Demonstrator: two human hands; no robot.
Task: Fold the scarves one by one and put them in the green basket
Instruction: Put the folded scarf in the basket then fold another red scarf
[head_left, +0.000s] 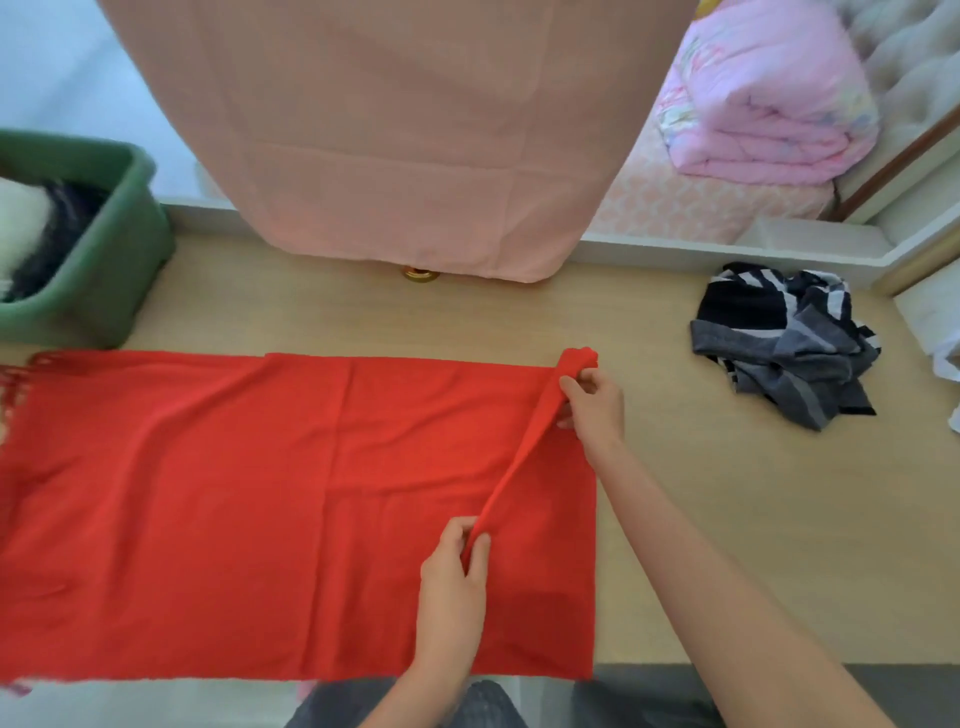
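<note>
A red scarf (249, 509) lies spread flat on the wooden floor, its fringe at the far left. Its right end is lifted into a taut raised edge running between both hands. My right hand (592, 402) pinches the far corner of that edge. My left hand (454, 577) pinches the near corner. The green basket (111, 260) stands at the back left and holds a white and a dark piece of cloth. A crumpled black, white and grey scarf (784, 343) lies on the floor to the right.
A pink cloth (405, 140) hangs down at the back centre, with a gold foot showing under it. A bed with a folded pink quilt (769, 98) stands at the back right. White items sit at the right edge. My knees are at the bottom.
</note>
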